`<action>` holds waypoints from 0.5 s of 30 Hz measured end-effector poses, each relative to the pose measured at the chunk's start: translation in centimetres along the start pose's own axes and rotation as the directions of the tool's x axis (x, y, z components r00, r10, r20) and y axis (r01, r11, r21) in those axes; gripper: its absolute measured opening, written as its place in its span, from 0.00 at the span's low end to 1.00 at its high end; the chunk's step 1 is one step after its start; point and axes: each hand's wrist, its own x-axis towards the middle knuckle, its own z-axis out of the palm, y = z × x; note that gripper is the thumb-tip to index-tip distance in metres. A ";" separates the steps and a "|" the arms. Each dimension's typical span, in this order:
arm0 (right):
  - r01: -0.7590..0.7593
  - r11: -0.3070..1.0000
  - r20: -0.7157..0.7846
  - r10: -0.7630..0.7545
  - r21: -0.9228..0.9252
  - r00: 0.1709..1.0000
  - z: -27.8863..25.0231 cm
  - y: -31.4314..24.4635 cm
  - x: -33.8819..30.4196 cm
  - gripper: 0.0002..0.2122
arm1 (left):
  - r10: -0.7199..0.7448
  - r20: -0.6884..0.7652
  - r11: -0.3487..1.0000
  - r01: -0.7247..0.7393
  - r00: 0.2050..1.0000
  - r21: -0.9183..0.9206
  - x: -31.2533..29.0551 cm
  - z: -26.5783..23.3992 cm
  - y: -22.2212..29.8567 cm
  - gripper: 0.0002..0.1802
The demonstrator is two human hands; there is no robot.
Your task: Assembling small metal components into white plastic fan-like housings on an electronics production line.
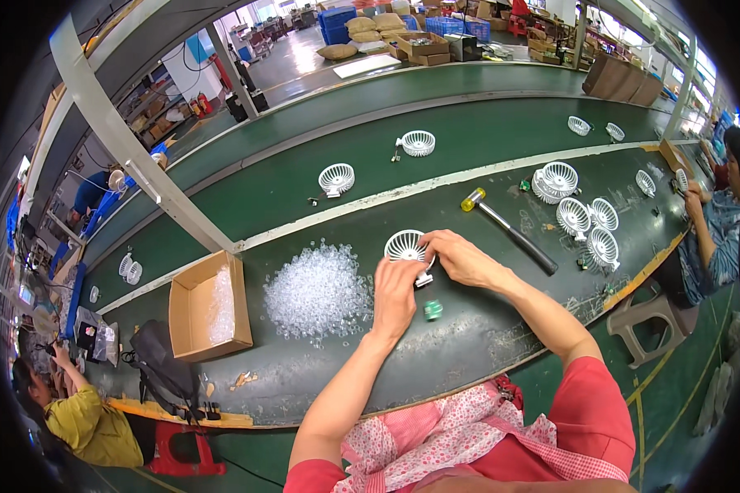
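Both my hands are at a round white ribbed fan housing (404,244) on the dark green bench. My left hand (396,294) grips its near left side, fingers closed. On its right edge the fingers of my right hand (460,258) are pinched close together. They partly hide the near side of the housing. Just below it a small green circuit board (433,310) lies on the bench. To my left spreads a big heap of small clear plastic pieces (316,287). A hammer (514,234) with a yellow head and black grip lies to my right.
An open cardboard box (214,345) stands left of the heap, with a black bag (158,361) beside it. Several fan housings (555,181) sit at the right; others rest on the green conveyor belt (255,193). A metal post (140,148) rises at left. Co-workers sit on both sides.
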 end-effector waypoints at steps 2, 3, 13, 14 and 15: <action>-0.026 0.999 -0.050 0.027 0.034 0.998 0.7 -0.2 -0.1 0.09 | 0.046 0.082 0.999 -0.047 0.996 0.006 -0.5 -0.1 0.0 0.21; -0.049 0.997 -0.083 0.054 0.056 0.995 0.9 0.0 0.0 0.09 | 0.094 0.162 0.995 -0.097 0.982 0.006 -0.4 -0.2 0.1 0.21; -0.118 0.953 -0.306 0.204 0.279 0.930 3.1 -0.5 -0.4 0.13 | 0.102 0.105 0.985 -0.115 0.989 0.130 0.4 -0.6 -0.2 0.17; -0.140 0.909 -0.282 0.264 0.394 0.922 3.1 -0.5 -0.4 0.13 | 0.130 0.029 0.973 -0.133 0.991 0.188 0.5 -0.5 -0.6 0.17; -0.205 0.852 -0.180 0.325 0.483 0.928 2.7 -0.6 -0.6 0.14 | 0.103 0.008 0.972 -0.102 0.995 0.212 0.7 -0.8 -0.3 0.18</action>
